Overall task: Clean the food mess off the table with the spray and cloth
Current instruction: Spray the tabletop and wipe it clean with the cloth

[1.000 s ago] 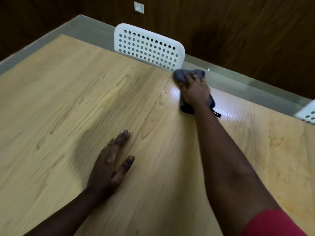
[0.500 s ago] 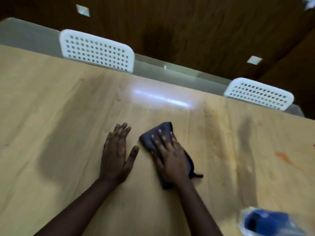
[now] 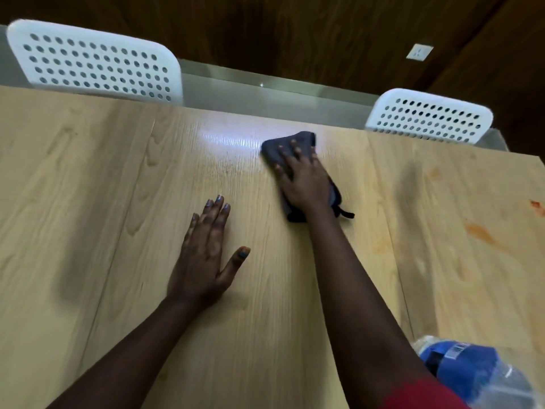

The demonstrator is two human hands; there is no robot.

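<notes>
1. The table (image 3: 88, 178) looked clean across its left and middle; orange smears (image 3: 480, 233) were unwiped on the right, so I judged the job roughly half done.
2. The spray bottle (image 3: 472, 376) sat at the near right edge, ungripped.
3. The left hand (image 3: 203, 258) lay flat, released, bracing.
4. The right hand (image 3: 303, 175) pressed the grey cloth (image 3: 274, 147) flat near the far edge, fingers spread, not clenched.

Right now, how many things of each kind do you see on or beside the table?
White chairs: 2
Dark cloth: 1, under the right hand
Spray bottle: 1
Total: 4
</notes>
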